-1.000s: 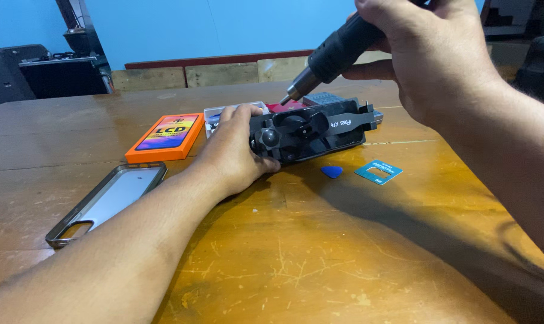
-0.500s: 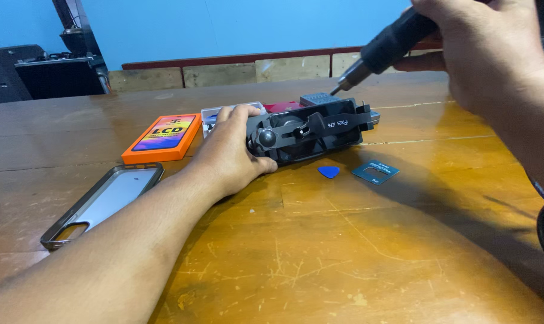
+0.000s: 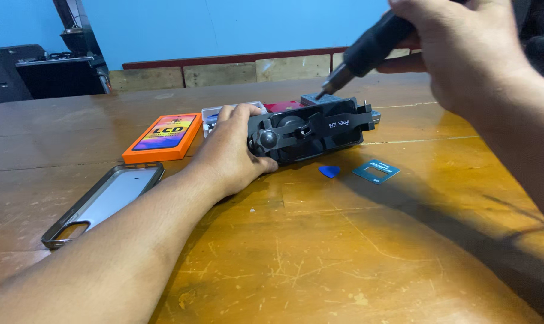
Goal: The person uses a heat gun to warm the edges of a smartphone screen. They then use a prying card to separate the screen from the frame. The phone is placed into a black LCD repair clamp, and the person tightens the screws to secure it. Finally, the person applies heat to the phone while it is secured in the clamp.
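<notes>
The right hand (image 3: 458, 60), its grip closed round the black hot-air nozzle (image 3: 368, 48), is swinging back down toward the black clamp fixture (image 3: 311, 135) mid-worktop (image 3: 344, 258), which the left hand (image 3: 230, 153) is still gripping, so heating is resuming

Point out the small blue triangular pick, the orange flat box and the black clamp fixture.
small blue triangular pick (image 3: 329, 171), head view, its middle.
orange flat box (image 3: 163, 137), head view, middle of its top face.
black clamp fixture (image 3: 311, 133), head view, its front bar.
</notes>
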